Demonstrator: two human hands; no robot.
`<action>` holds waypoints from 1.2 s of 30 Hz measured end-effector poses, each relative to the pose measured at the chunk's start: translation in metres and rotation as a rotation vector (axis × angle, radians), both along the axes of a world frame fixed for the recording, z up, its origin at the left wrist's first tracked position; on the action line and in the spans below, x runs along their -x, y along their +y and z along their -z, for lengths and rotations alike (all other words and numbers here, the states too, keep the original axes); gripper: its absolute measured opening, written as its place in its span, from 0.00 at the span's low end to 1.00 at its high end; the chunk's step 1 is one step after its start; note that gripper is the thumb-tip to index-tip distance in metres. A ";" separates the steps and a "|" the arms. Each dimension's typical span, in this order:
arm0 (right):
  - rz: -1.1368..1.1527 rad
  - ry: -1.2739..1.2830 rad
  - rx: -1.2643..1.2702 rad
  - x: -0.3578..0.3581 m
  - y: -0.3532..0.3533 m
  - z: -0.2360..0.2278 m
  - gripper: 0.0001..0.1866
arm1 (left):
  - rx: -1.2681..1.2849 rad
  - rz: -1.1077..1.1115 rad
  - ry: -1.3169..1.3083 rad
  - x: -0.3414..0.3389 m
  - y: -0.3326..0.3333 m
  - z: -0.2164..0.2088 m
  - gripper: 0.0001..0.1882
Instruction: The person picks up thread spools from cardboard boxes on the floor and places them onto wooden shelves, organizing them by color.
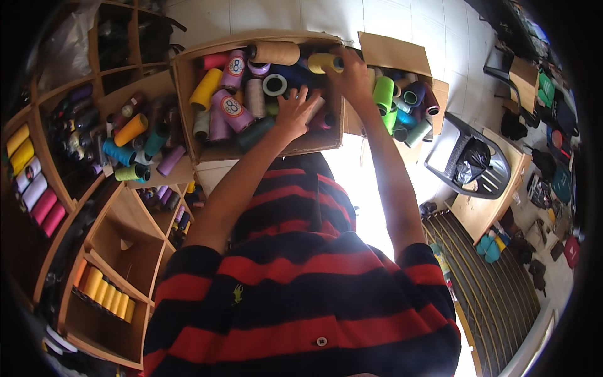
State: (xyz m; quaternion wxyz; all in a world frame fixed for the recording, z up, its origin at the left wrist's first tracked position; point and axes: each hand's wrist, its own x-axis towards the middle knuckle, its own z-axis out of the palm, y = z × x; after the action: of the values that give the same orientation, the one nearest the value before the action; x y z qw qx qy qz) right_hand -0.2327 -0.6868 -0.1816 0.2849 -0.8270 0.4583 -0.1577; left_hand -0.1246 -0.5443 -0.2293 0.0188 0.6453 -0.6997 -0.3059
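Yellow thread covers the cone (320, 63) that lies at the far right corner inside the cardboard box (313, 144), and the right hand (353, 78) has its fingers at the cone's right end, though I cannot tell if they close firmly. With fingers spread apart, the left hand (295, 116) is over the mixed spools, near the white-ringed spool (274, 85). I judge the cone light and stiff, its wound surface perhaps a little slippery, so a grip around the middle seems safer than at one end.
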 end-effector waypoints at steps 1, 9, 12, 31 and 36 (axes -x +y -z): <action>-0.006 -0.009 -0.001 -0.002 -0.004 0.001 0.20 | 0.044 0.081 0.003 0.001 0.002 0.006 0.47; 0.060 -0.047 -0.109 -0.005 -0.012 0.002 0.22 | -0.145 -0.190 0.725 -0.019 -0.019 0.018 0.10; 0.087 -0.038 -0.139 -0.003 -0.010 -0.003 0.22 | -0.501 -0.262 0.672 -0.021 -0.048 0.021 0.19; 0.121 -0.193 -0.232 0.009 -0.013 0.006 0.22 | -0.062 0.158 0.519 -0.059 -0.004 -0.037 0.11; 0.079 -0.190 -0.131 0.009 -0.011 0.018 0.22 | -0.077 0.172 0.532 -0.082 0.013 -0.041 0.14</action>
State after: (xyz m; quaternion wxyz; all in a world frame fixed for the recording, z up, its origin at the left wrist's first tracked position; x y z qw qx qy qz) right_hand -0.2416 -0.6976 -0.1998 0.3742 -0.7691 0.4709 -0.2162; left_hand -0.0421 -0.5312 -0.1881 0.1511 0.4807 -0.7103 -0.4915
